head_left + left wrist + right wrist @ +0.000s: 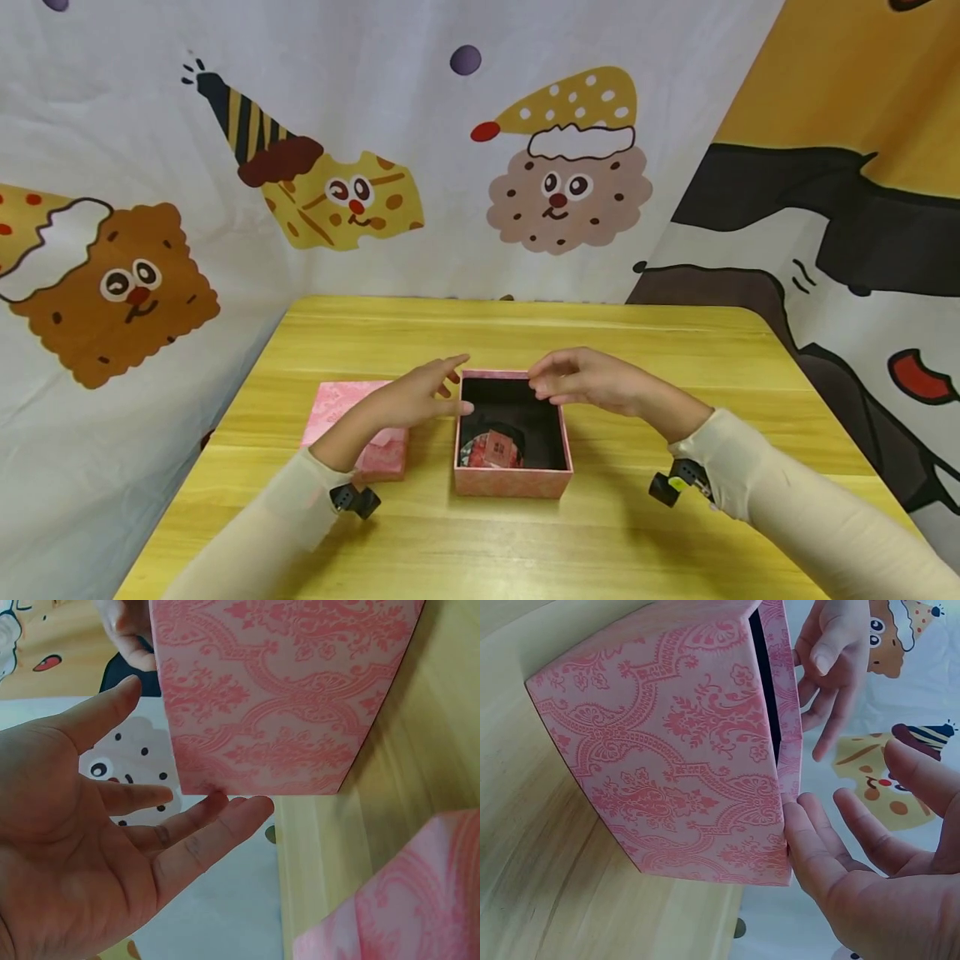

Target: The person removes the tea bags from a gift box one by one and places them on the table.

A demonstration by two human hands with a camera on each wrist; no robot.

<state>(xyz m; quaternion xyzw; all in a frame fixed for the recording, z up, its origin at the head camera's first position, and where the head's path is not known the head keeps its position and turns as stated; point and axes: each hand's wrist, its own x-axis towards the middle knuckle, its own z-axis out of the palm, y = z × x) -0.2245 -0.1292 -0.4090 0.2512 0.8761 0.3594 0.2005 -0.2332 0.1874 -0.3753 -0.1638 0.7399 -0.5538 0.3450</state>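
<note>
A pink patterned box (513, 483) with a black inside stands topless on the table. Low in it, by the front wall, lies a round red-and-dark item with a small reddish square tag (498, 448). My left hand (416, 396) hovers at the box's left rim, fingers spread and holding nothing; the left wrist view shows its palm beside the patterned side wall (277, 690). At the far right corner is my right hand (592, 382), fingers loosely bent, fingertips right at the rim. In the right wrist view its fingers (814, 844) extend toward the box edge, gripping nothing.
A pink lid (337, 402) with a ribbon bow sits left of the box, partly behind my left forearm. The wooden table (525, 550) ends at a cartoon-printed cloth (435, 275) behind. Each wrist carries a small black camera.
</note>
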